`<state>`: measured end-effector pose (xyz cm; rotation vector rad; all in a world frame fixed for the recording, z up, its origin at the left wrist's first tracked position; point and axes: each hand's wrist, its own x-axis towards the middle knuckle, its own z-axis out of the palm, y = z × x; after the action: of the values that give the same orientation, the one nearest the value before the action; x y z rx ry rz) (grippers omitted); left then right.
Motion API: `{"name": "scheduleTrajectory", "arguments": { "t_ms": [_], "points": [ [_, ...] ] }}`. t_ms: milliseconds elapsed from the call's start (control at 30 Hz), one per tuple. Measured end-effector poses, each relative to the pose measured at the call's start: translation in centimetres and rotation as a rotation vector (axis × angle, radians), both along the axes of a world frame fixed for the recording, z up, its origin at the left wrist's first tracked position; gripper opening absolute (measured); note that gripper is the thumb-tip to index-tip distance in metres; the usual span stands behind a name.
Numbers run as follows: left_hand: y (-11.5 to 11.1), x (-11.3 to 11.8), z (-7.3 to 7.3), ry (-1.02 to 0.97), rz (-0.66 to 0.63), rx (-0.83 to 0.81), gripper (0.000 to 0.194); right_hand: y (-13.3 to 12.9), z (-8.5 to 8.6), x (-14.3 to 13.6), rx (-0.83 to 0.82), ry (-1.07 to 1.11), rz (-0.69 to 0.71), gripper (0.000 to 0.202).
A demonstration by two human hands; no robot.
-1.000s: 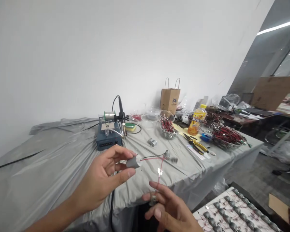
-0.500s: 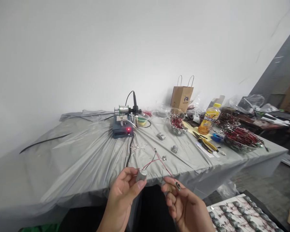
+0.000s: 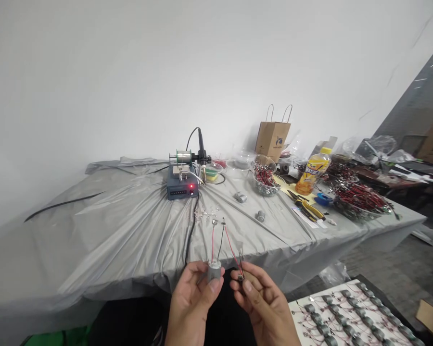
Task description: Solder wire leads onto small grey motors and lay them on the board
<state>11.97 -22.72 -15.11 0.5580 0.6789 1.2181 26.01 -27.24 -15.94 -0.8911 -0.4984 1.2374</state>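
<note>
My left hand (image 3: pixel 191 298) is closed around a small grey motor (image 3: pixel 214 272), held upright with its terminal end up. From the motor a red wire (image 3: pixel 212 244) rises to a small metal piece (image 3: pixel 214 222), and a black wire (image 3: pixel 221 241) runs up to a small dark part (image 3: pixel 223 221). Another red wire (image 3: pixel 232 247) slopes from that part down to my right hand (image 3: pixel 265 300). There, thumb and fingers pinch a small dark component (image 3: pixel 240 278), whose exact kind is too small to tell. Two more grey motors (image 3: pixel 261 216) lie on the covered table.
A soldering station (image 3: pixel 182 185) with solder spool (image 3: pixel 184 156) and iron (image 3: pixel 202 149) stands ahead. Rightward are bowls of wired parts (image 3: pixel 265 177), pliers (image 3: pixel 306 207), blue tape (image 3: pixel 323 199), a drink bottle (image 3: pixel 312 172) and a paper bag (image 3: pixel 272 139). Below right, a white board (image 3: pixel 299 307) carries several motors.
My right hand has turned and moved left, closer to my left hand, its thumb now over the small component. The motor is now more upright, and its wires stand up rather than leaning right.
</note>
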Motion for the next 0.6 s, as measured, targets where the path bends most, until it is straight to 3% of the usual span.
{"name": "scheduleTrajectory", "arguments": {
  "t_ms": [233,400,600],
  "points": [
    [-1.1,2.2,-1.7,-0.019,0.058,0.069,0.041,0.4,-1.0,-2.9,0.082,-0.048,-0.205,0.031],
    [-1.6,2.4,-2.1,-0.020,0.031,0.110,0.037,0.5,-2.6,-2.0,0.169,-0.307,-0.270,0.016],
    [-2.3,3.6,-1.6,0.004,0.086,0.067,0.039,0.1,-2.8,-1.1,0.167,-0.393,-0.274,0.012]
  ]
}}
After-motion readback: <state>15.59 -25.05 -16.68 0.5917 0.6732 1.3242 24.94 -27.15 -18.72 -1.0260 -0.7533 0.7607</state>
